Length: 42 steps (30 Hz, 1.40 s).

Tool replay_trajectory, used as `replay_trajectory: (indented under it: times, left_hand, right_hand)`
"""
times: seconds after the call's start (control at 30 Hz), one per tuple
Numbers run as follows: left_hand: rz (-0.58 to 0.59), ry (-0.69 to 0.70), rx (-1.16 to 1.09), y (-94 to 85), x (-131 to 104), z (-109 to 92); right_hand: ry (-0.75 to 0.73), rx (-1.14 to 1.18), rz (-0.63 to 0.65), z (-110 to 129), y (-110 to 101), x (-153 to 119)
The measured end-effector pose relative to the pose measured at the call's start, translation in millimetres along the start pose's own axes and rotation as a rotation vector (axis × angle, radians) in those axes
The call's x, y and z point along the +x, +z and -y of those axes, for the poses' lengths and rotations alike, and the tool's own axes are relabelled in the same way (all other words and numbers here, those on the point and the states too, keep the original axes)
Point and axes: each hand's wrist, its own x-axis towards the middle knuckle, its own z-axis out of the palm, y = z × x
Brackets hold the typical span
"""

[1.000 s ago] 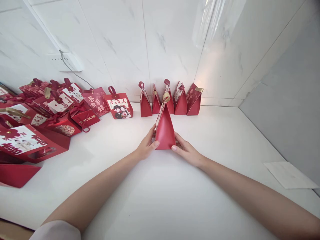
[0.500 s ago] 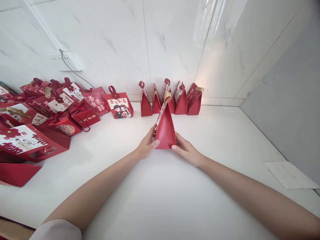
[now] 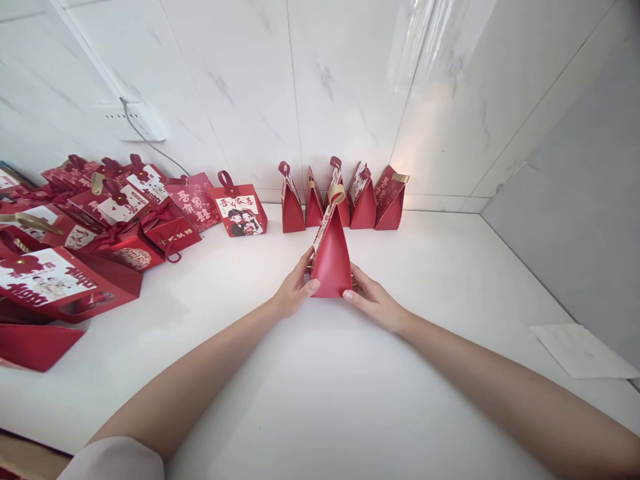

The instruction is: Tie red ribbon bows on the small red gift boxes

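Observation:
A red triangular gift box (image 3: 333, 263) with a gold ribbon loop at its peak stands upright on the white table, its plain side facing me. My left hand (image 3: 296, 288) is closed on the box's left face, thumb at the lower front corner. On the opposite face my right hand (image 3: 373, 300) grips it the same way, thumb on the front right corner. The fingertips of both hands are partly hidden behind the box. Just beyond it, a row of several similar red boxes (image 3: 363, 203) stands near the wall.
Left of the row stands a red box with a cartoon couple (image 3: 243, 213). Many more red boxes (image 3: 123, 200) crowd the left side, a larger one (image 3: 55, 283) nearest me. A grey cable (image 3: 150, 143) hangs from a wall socket. A white sheet (image 3: 583, 350) lies at right.

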Motion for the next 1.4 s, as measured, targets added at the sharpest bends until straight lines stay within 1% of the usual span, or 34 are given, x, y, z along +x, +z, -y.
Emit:
replay_trajectory:
  times: [0.13, 0.2, 0.3, 0.37, 0.43, 0.5, 0.53, 0.57, 0.63, 0.67, 0.7, 0.77, 0.83, 0.87, 0.93, 1.0, 1.07, 1.17, 1.2, 1.23, 1.27, 1.33, 1.4]
  left_hand:
    - [-0.005, 0.004, 0.003, 0.7, 0, -1]
    - [-0.019, -0.018, -0.013, 0.9, -1, 1]
    - [-0.105, -0.108, -0.148, 0.0, -3, 7]
    - [-0.157, -0.174, -0.243, -1.8, -4, 9]
    - [-0.164, -0.243, -0.284, -4.2, -2, 9]
    - [-0.147, -0.296, -0.288, -5.9, 0, 4]
    - [-0.162, -0.297, -0.278, -6.0, 1, 2]
    - [-0.201, -0.275, -0.258, -5.6, 1, -1]
    - [-0.314, -0.206, -0.213, -2.9, 2, -7]
    - [-0.355, -0.184, -0.217, -0.9, 2, -9]
    - [-0.371, -0.167, -0.250, 1.3, 2, -11]
    - [-0.322, -0.139, -0.388, 5.4, 2, -13]
    - [-0.235, -0.106, -0.524, 7.9, 1, -12]
    - [-0.210, -0.097, -0.558, 8.1, 1, -11]
    - [-0.215, -0.105, -0.549, 6.8, 1, -7]
    - [-0.266, -0.111, -0.479, 3.9, 0, 0]
    - [-0.305, -0.093, -0.384, 0.9, -2, 6]
    - [-0.255, -0.042, -0.226, -1.9, -5, 10]
    - [-0.222, -0.027, -0.177, -2.2, -5, 10]
    - [-0.187, -0.017, -0.134, -2.4, -6, 9]
    - [-0.159, -0.010, -0.099, -2.6, -6, 8]
    - [-0.126, -0.003, -0.049, -2.9, -6, 4]
    - [-0.119, 0.013, -0.010, -3.5, -5, 2]
  right_hand:
    - [0.005, -0.004, -0.003, -1, 0, 0]
    - [0.005, -0.007, -0.004, -3, -1, 0]
    - [0.014, -0.021, -0.011, -5, -1, -1]
    - [0.039, -0.019, -0.056, -5, 0, -2]
    - [0.068, 0.002, -0.107, -3, 0, -1]
    - [0.076, 0.027, -0.121, -2, 1, -1]
    - [0.070, 0.037, -0.111, -1, 2, -1]
    - [0.059, 0.049, -0.097, 0, 2, -1]
    - [0.043, 0.078, -0.078, 1, 2, 0]
    - [0.041, 0.084, -0.072, 1, 2, 0]
    - [0.038, 0.077, -0.071, 1, 2, 0]
    - [0.011, 0.014, -0.075, 0, 2, -1]
    - [-0.057, -0.082, -0.079, -1, 2, -2]
    - [-0.091, -0.127, -0.077, -2, 3, -2]
    - [-0.127, -0.176, -0.067, -3, 5, -3]
    - [-0.127, -0.163, -0.086, -4, 7, -4]
    - [-0.144, -0.138, -0.188, -2, 6, -4]
    - [-0.262, -0.207, -0.468, 12, -2, 1]
    - [-0.314, -0.261, -0.542, 21, -6, 4]
    - [-0.365, -0.320, -0.580, 32, -10, 8]
    - [-0.406, -0.384, -0.568, 43, -13, 12]
    - [-0.477, -0.498, -0.480, 68, -15, 23]
    - [-0.476, -0.566, -0.364, 90, -11, 35]
